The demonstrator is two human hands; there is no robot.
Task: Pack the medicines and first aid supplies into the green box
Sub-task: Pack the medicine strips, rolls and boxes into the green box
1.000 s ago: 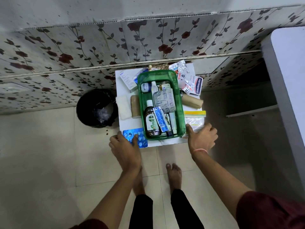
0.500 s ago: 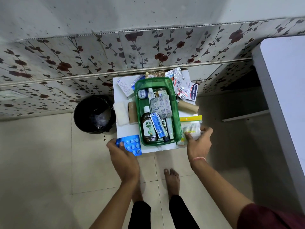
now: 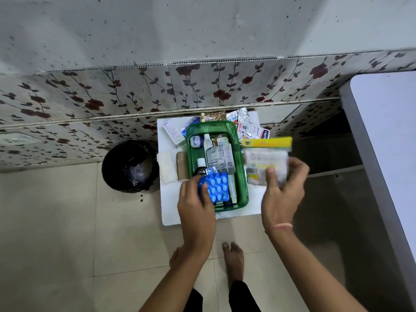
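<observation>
The green box (image 3: pixel 243 176) stands on a small white table (image 3: pixel 171 208), holding a brown bottle, tubes, a small jar and a silver pill strip (image 3: pixel 219 157). My left hand (image 3: pixel 194 206) grips a blue blister pack (image 3: pixel 216 188) over the box's near left corner. My right hand (image 3: pixel 282 192) holds a clear packet with a yellow header (image 3: pixel 266 154), lifted just right of the box and blurred. Around the box lie a white carton (image 3: pixel 172 132), a white pad and a tan bandage roll (image 3: pixel 182 165) on the left, and sachets and a plaster packet (image 3: pixel 249 127) at the back right.
A black bin (image 3: pixel 128 165) stands on the tiled floor left of the table. A floral-patterned wall runs behind. A white surface (image 3: pixel 387 143) fills the right edge. My bare feet are below the table's near edge.
My left hand picked up the blue blister pack from the table's near left corner and brought it over the box. My right hand lifted the yellow-topped packet off the table.
</observation>
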